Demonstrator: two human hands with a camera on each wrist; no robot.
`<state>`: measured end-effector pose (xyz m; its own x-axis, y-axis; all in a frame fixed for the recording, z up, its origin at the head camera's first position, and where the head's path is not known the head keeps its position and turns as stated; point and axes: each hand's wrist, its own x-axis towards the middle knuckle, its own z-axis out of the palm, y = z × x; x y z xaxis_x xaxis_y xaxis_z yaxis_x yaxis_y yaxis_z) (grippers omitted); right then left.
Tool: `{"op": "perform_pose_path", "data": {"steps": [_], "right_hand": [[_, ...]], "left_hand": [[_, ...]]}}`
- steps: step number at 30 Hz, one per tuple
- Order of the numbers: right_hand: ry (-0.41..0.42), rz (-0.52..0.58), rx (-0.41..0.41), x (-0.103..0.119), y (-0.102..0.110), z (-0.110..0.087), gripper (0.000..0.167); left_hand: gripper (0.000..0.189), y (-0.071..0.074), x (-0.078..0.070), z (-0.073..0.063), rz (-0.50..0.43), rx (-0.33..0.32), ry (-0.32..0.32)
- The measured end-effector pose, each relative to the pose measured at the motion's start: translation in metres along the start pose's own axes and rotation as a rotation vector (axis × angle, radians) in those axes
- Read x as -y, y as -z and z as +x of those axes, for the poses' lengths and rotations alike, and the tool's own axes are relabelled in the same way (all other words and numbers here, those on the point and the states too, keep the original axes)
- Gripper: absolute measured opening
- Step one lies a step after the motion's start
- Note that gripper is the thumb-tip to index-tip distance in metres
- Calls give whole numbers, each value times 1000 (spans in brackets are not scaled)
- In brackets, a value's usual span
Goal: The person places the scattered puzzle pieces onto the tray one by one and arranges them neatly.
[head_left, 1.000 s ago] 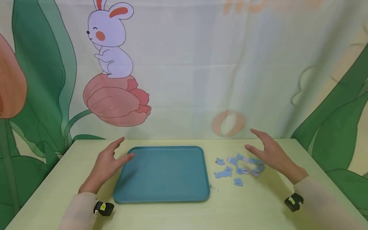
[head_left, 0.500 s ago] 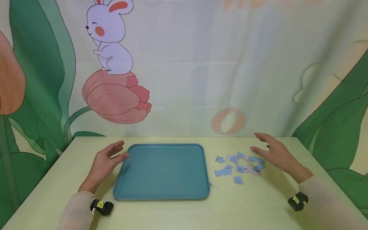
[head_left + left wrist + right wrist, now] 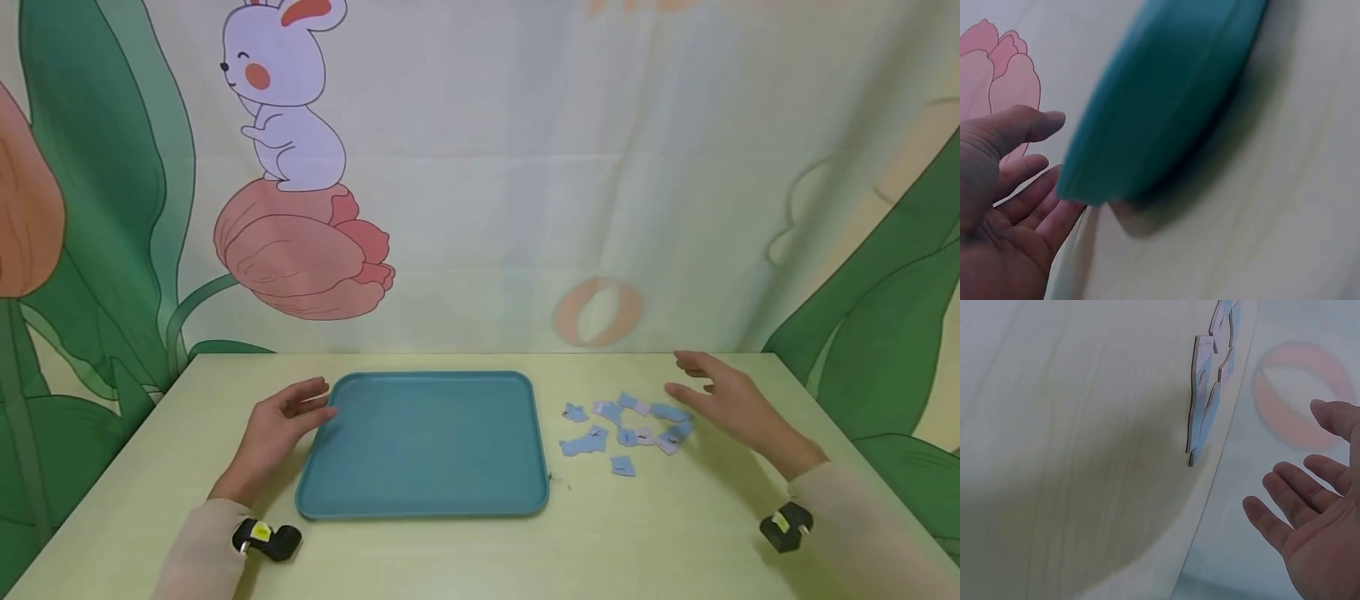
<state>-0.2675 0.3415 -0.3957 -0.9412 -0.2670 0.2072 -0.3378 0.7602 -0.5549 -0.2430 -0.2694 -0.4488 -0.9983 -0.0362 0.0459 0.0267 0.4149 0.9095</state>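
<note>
My left hand (image 3: pixel 277 429) hovers by the left side of a teal rectangular tray (image 3: pixel 423 446), fingers relaxed and holding nothing. In the left wrist view its fingers (image 3: pixel 1029 197) overlap the tray's corner. To the right of the tray lie several flat, light-blue jigsaw puzzle pieces (image 3: pixel 583 442), some with pinkish patches. A small square puzzle piece (image 3: pixel 622 466) lies nearest the front. My right hand (image 3: pixel 731 404) is held in the air just right of these puzzle pieces, thumb and fingers apart with nothing between them. Seen from the right wrist, the puzzle pieces (image 3: pixel 1200 394) lie flat on the table.
The pale yellow table (image 3: pixel 480 558) ends at the back against a hanging curtain (image 3: pixel 480 208) printed with a rabbit and flowers. A small dark mark (image 3: pixel 551 477) shows beside the tray's front right corner. Black cameras are strapped to both wrists.
My right hand has drifted rightward, away from the puzzle pieces. The left hand has lowered slightly and its fingers have drawn closer together. The tray and puzzle pieces keep their arrangement.
</note>
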Motion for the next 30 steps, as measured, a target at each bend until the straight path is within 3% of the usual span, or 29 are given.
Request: {"op": "perform_pose_path", "data": {"steps": [7, 18, 30], "right_hand": [[-3, 0, -1, -4, 1, -1, 63], [-9, -19, 40, -10, 0, 0, 56], [-13, -2, 90, -22, -6, 5, 45]], "left_hand": [[63, -2, 6, 4, 17, -17, 45], [55, -7, 14, 1, 43, -34, 56], [53, -5, 12, 2, 63, -27, 59]]}}
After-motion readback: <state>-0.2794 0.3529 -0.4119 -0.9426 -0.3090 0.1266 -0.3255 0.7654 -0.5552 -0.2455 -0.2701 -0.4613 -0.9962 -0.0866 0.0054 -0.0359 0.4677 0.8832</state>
